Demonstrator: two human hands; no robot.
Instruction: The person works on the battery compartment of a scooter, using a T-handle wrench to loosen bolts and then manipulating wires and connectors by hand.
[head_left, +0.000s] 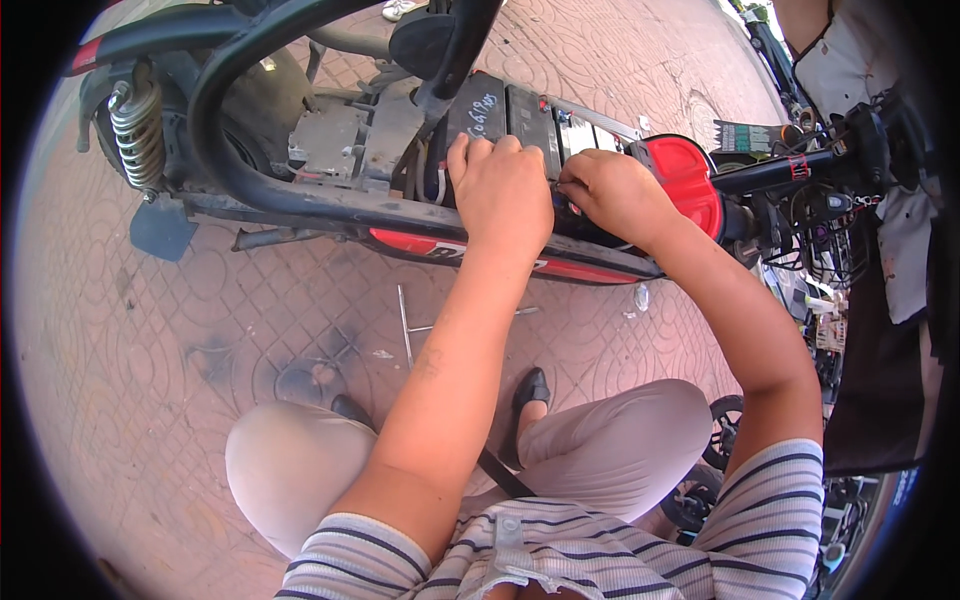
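Note:
An electric scooter's open frame [234,170] lies across the upper view, holding dark batteries [525,110] with pale handwriting on one. My left hand [505,195] is on the nearer part of the left battery, its fingers curled over it. Just to its right, my right hand [615,200] is closed in a pinch at the batteries, near small wiring; what its fingertips hold is hidden. A red plastic part [680,165] sits right of the batteries.
Metal T-handled tools [405,330] lie on the patterned pavement [250,310] below the scooter. A coiled shock absorber [135,135] is at the left. Handlebars [870,150], a hanging dark-and-pale cover [895,300] and other wheels [690,500] crowd the right.

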